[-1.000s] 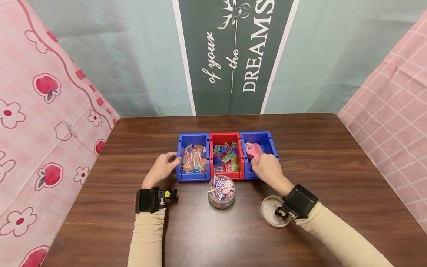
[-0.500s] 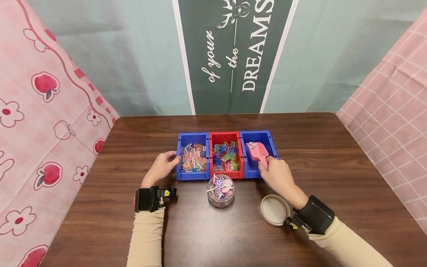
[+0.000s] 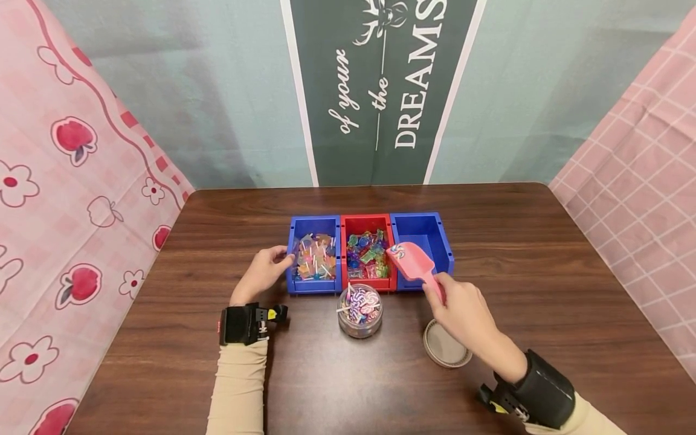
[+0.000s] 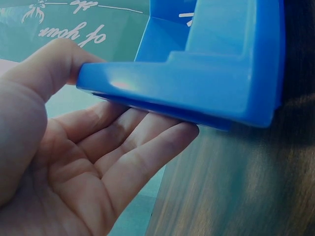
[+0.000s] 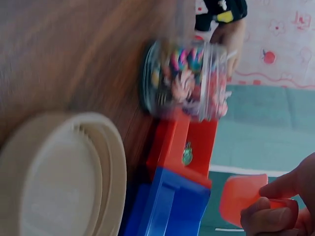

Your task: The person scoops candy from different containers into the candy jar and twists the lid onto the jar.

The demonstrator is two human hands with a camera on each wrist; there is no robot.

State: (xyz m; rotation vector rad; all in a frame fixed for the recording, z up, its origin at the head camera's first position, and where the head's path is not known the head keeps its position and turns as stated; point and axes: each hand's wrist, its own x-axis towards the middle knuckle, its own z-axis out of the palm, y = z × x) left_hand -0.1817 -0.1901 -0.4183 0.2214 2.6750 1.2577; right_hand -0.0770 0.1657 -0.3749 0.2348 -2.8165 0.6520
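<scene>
My right hand [image 3: 462, 311] grips the handle of a pink scoop [image 3: 412, 261], held tilted above the front of the right blue bin [image 3: 421, 225]. A few swirl-patterned candies [image 3: 399, 251] lie near the scoop's front edge. In the right wrist view, curled fingers [image 5: 273, 216] wrap the handle. On the far side, my left hand [image 3: 261, 275] holds the outer wall of the left blue bin [image 3: 315, 221]; the left wrist view shows thumb and fingers on either side of its edge [image 4: 172, 93]. A glass jar [image 3: 360, 330] full of swirl lollipops stands before the bins.
Between the blue bins sits a red bin [image 3: 367, 223] of wrapped colourful candies. Clear-wrapped lollipops [image 3: 315, 260] fill the left bin. A round lid [image 3: 447, 347] lies on the brown table [image 3: 337, 393], right of the jar. Fabric [image 3: 217, 121] hangs behind.
My right hand has lifted the scoop with candies out of the right blue bin and drawn it back toward the front, uncovering the lid. My left hand has stayed put.
</scene>
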